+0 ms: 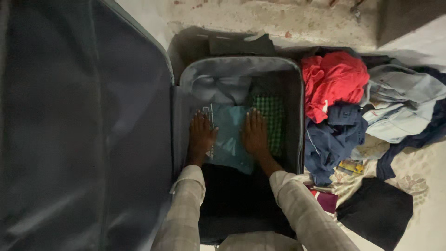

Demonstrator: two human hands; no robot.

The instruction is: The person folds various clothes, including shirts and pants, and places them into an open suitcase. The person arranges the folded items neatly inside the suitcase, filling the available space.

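Pressing down inside the open suitcase [297,116], the left hand [200,137] and right hand [254,132] lie flat, fingers spread and gripping nothing, on a teal plastic-wrapped packet [229,135], seemingly to flatten it. The packet rests mid-case, beside a green checked cloth [274,116] and above a dark garment [232,195]. To the right, a red garment [332,79] and blue clothes [332,135] are heaped outside the case.

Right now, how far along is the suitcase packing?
Partly done. A green checked cloth and a dark garment already lie in the open grey suitcase. In hand: the left hand and right hand press flat on a teal plastic-wrapped packet. Left: the red garment, navy shirt and pale blue clothes piled outside.
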